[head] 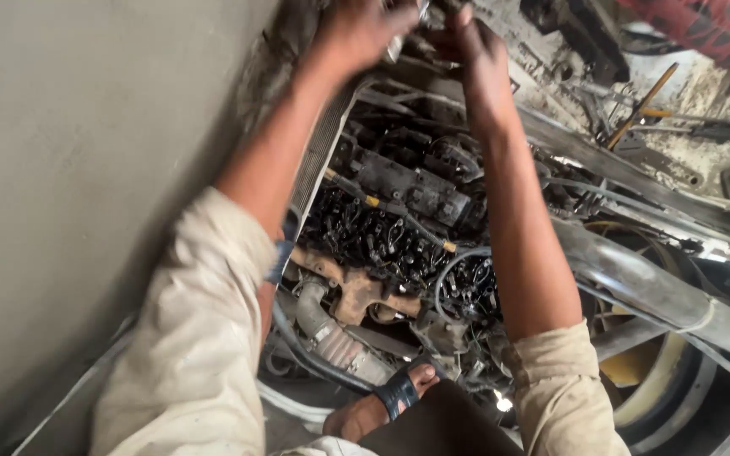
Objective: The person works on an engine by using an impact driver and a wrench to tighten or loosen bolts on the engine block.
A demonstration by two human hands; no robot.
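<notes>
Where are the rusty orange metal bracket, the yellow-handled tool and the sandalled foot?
rusty orange metal bracket [356,291], head view, its middle.
yellow-handled tool [642,105], head view, mid-shaft.
sandalled foot [382,405], head view, instep beside the strap.

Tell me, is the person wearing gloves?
No, the left hand and right hand are both bare, raised together at a small metal part above the engine.

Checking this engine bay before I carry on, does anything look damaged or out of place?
The bracket low on the engine is rust-brown against dark parts. A loose screwdriver lies on the grimy ledge, upper right.
</notes>
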